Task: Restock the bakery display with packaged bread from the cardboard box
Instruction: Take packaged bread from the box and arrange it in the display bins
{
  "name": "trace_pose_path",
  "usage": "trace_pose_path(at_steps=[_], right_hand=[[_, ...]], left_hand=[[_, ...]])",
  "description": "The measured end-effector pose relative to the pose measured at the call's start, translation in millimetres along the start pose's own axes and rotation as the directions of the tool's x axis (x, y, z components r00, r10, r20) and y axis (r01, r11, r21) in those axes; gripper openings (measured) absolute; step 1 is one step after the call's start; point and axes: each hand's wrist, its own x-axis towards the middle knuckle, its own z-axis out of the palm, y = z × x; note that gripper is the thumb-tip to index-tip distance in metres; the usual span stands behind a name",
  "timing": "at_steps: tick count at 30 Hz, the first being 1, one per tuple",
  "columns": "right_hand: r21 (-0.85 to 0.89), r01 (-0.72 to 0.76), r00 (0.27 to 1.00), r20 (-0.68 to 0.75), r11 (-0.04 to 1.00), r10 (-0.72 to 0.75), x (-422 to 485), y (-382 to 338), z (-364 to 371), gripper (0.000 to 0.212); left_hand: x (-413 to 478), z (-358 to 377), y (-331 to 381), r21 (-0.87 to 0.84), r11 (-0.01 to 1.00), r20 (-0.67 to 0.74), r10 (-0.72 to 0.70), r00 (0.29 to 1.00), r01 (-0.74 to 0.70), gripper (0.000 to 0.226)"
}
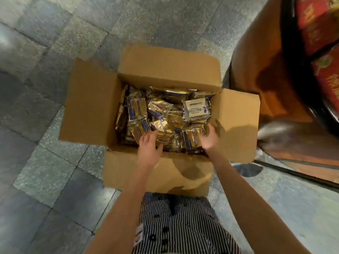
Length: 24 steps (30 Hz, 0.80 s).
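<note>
An open cardboard box [91, 99] stands on the tiled floor with all its flaps folded out. It is full of several gold and purple bread packets [159, 114] lying loosely in a heap. My left hand [149, 146] reaches over the near edge, fingers spread above the packets at the front. At the front right corner of the box my right hand [208, 138] hovers, blurred, with relaxed fingers. Neither hand holds a packet.
A wooden display stand [256, 57] with a dark rim rises at the right, close to the box's right flap. Red patterned boxes [319, 24] sit on it at the top right. Grey floor tiles [45, 61] spread to the left and behind.
</note>
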Motion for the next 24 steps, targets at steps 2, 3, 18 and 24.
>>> trace_pose_path(at_steps=[2, 3, 18, 24], right_hand=[[0.038, -0.042, 0.999, -0.014, 0.998, 0.043, 20, -6, 7, 0.061], [0.058, -0.062, 0.998, -0.023, 0.996, 0.063, 30, -8, 11, 0.060], [0.467, -0.185, 0.948, -0.147, 0.865, 0.282, 170, -2, 74, 0.072], [0.729, -0.183, 0.957, -0.021, 0.660, 0.288, 190, 11, 71, 0.077]], left_hand=[[25, -1, -3, 0.030, 0.999, 0.035, 0.021, 0.999, -0.022, 0.057], [39, -1, -4, 0.051, 0.998, 0.050, 0.040, 0.998, -0.042, 0.057], [212, 32, -34, 0.178, 0.972, 0.185, 0.117, 0.976, -0.150, 0.072], [256, 40, -23, 0.345, 0.915, 0.340, 0.085, 0.937, -0.208, 0.080]])
